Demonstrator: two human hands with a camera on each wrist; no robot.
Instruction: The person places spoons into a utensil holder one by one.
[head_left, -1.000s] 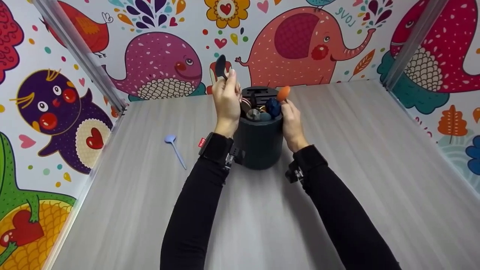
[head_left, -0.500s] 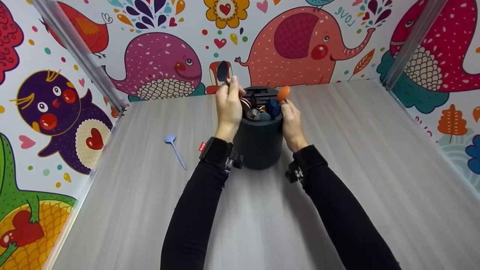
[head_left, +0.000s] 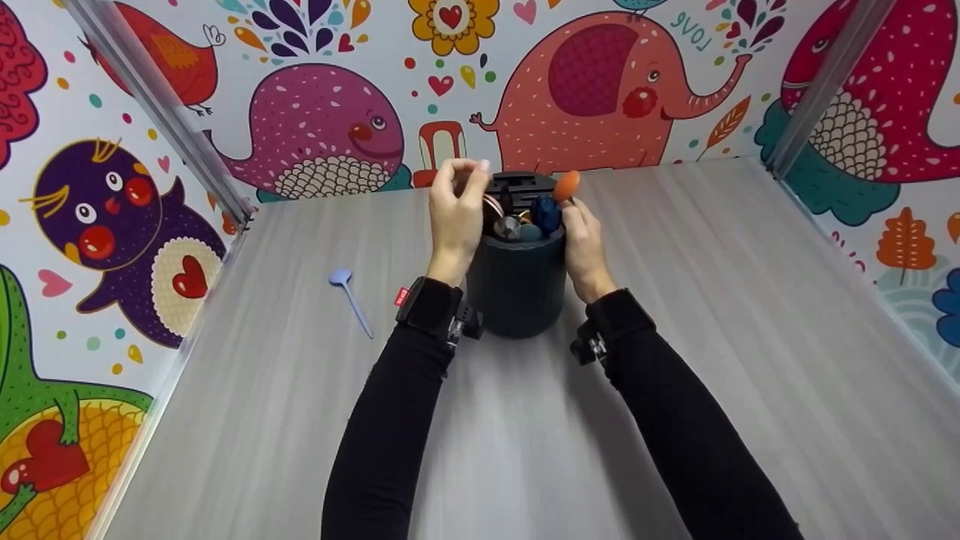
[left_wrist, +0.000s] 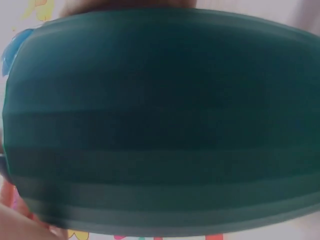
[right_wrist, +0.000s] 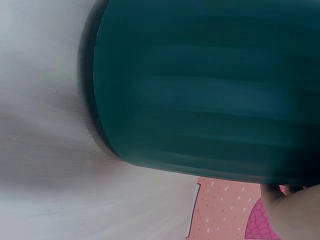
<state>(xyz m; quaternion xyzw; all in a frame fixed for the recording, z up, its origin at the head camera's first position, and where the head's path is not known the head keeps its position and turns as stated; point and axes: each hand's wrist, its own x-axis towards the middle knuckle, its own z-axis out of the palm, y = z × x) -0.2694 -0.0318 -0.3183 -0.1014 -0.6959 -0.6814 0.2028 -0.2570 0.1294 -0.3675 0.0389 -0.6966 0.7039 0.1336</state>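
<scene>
A dark green utensil holder with a slotted black back section stands upright on the table. Several spoon heads show at its mouth, including an orange one and a dark blue one. My left hand is raised at the holder's left rim, fingers bent and thumb pointing up. No black spoon shows above it. My right hand grips the holder's right side, below the orange spoon head. In both wrist views the holder wall fills most of the picture and hides much of the hands.
A light purple spoon lies on the wood-grain table, left of the holder. Printed cartoon walls close off the back and both sides, with metal posts in the corners.
The black spoon, held up in my left hand earlier, sank lower and is now out of sight. My left thumb and fingers have loosened. My right hand and the holder have stayed in place.
</scene>
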